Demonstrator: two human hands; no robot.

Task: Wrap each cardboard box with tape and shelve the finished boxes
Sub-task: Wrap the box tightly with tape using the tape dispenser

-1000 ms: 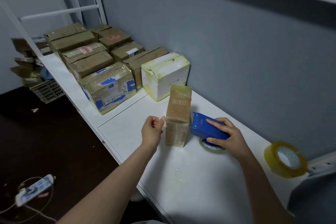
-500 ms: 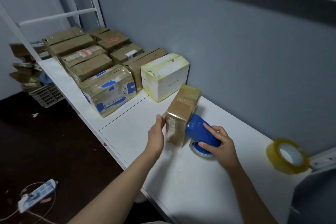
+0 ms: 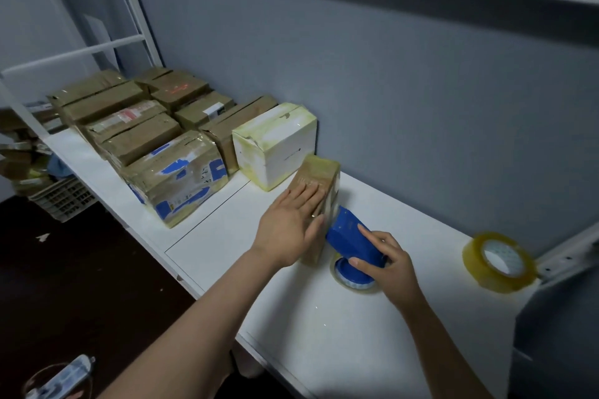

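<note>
under left hand (image 3: 288, 227), one box (image 3: 319, 170), in right hand (image 3: 392, 266), one dispenser (image 3: 351, 241)

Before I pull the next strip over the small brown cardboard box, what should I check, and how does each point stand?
1. Left hand flat on small brown cardboard box: ok.
2. Right hand grips blue plastic tape dispenser: ok.
3. Dispenser nose against box side: ok.
4. Tape end stuck to box: cannot tell.
5. Spare yellowish tape roll clear of the stroke: ok.
</note>
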